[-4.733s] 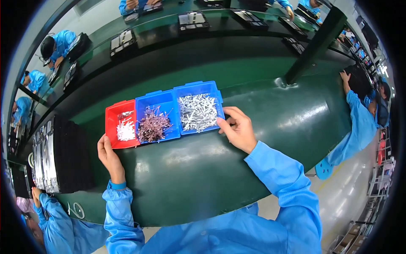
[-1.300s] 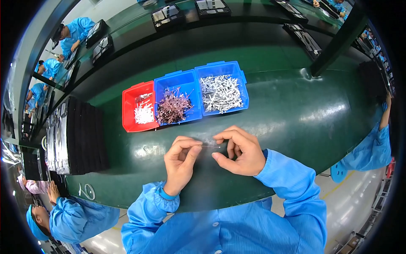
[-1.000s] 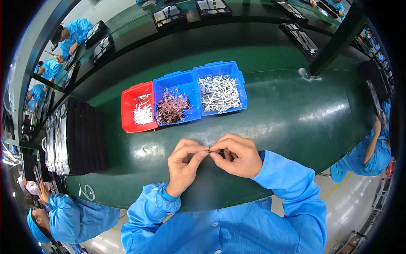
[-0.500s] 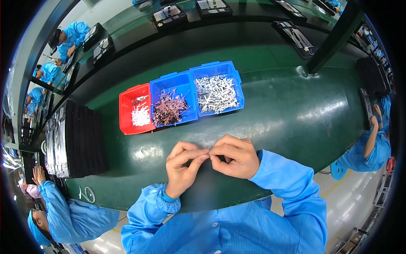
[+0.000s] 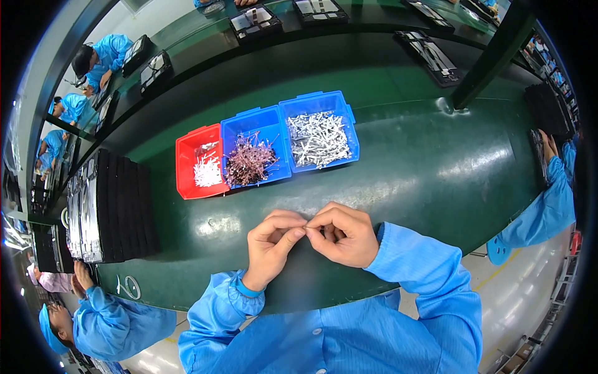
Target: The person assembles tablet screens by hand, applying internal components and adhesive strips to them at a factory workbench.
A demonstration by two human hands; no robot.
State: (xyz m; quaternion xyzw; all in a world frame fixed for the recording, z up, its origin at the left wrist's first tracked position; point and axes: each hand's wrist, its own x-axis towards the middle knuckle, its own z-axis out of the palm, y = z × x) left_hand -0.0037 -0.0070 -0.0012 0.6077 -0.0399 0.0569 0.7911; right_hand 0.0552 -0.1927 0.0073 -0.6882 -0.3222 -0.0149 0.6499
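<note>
A dark green table [image 5: 398, 206] with a glossy, light-catching top carries everything close by. Near its middle stand three open bins, side by side in a slanting row: a small red bin [image 5: 181, 165] on the left, a middle blue bin [image 5: 232, 129] and a right blue bin [image 5: 354, 143]. To the left rises a stack of black cases [image 5: 131, 212], well apart from the red bin. Nearer the front edge lies a pale loop of cord [image 5: 132, 287]. A dark green post [image 5: 492, 62] stands on the right part, with another dark stack [image 5: 548, 109] beyond it.
</note>
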